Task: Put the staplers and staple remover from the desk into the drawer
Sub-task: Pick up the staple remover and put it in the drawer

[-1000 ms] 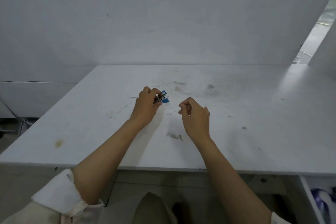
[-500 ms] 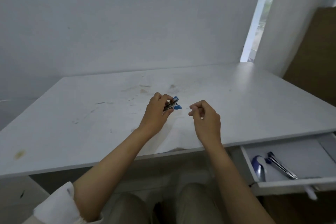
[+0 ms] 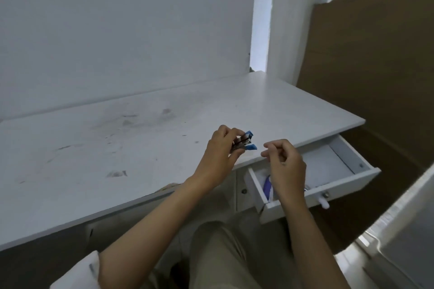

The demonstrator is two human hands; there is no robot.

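My left hand (image 3: 219, 152) is shut on a small blue and metal staple remover (image 3: 315, 142), held just above the front right part of the white desk (image 3: 117, 159). My right hand (image 3: 285, 164) hovers beside it with fingers curled and nothing in them. Below the right hand the white drawer (image 3: 340, 185) stands pulled open. A purple and white stapler (image 3: 267, 186) lies at the drawer's left end, partly hidden by my right wrist.
A brown cardboard sheet (image 3: 375, 77) leans against the wall to the right of the desk. A white panel edge (image 3: 404, 230) juts in at the lower right. My knees sit under the desk, just left of the drawer.
The view has swung to the right, bringing the open drawer fully into sight. Both hands have drifted right toward the desk's front edge above the drawer, the left still holding the staple remover.
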